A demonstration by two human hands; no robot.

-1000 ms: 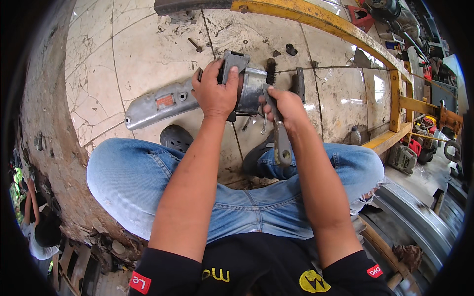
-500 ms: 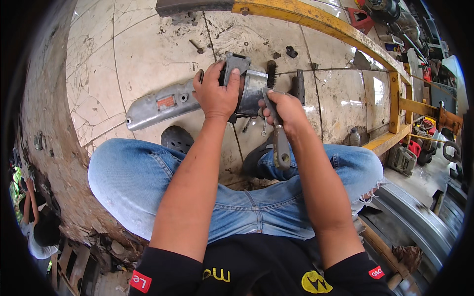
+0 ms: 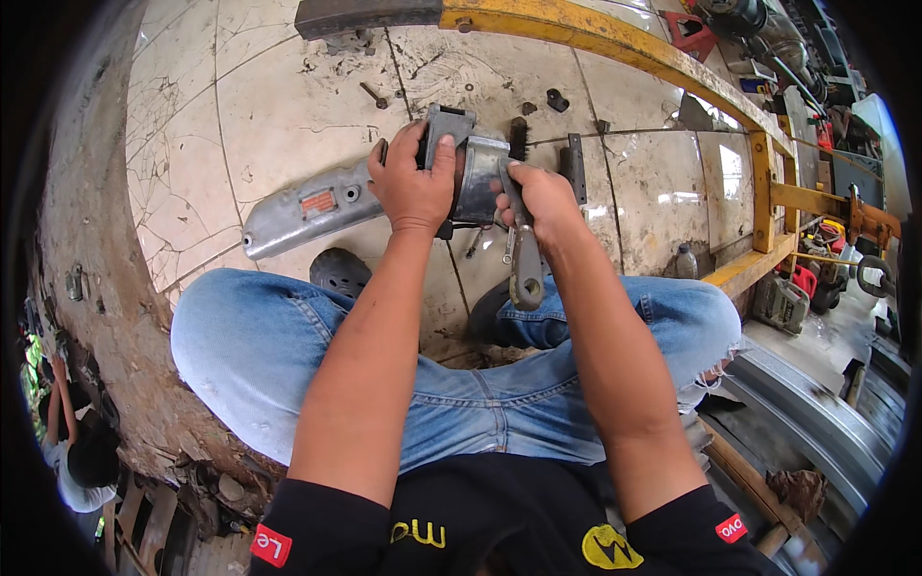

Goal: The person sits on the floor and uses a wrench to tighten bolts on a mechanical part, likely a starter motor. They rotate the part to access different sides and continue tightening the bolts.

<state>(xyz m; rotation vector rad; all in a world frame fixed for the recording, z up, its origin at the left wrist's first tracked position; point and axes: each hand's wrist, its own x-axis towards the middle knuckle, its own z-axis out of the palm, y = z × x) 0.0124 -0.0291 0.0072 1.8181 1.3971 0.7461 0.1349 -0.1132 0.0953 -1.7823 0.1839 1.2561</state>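
My left hand (image 3: 416,185) is closed on a grey metal housing (image 3: 482,178), its thumb on the upper bracket. My right hand (image 3: 540,204) grips a scraper with a grey handle (image 3: 526,265) and a flat blade laid against the housing's right side. An elongated silver metal cover (image 3: 288,230) with an orange-red label lies left of the housing on the tiled floor (image 3: 178,182). Behind the housing a black bristle brush (image 3: 519,139) stands out, and a small wrench (image 3: 509,248) is partly hidden below my right hand.
A yellow steel frame (image 3: 653,58) runs behind and right, near a dark bar (image 3: 576,163), bolts (image 3: 375,96) and a bottle (image 3: 686,264). Metal channels (image 3: 807,403) lie at lower right; another person (image 3: 86,446) is at far left. My bent legs frame the work.
My right hand and the scraper have moved slightly up and left, the handle's end rising. My left hand stays on the housing, which appears slightly shifted left in view.
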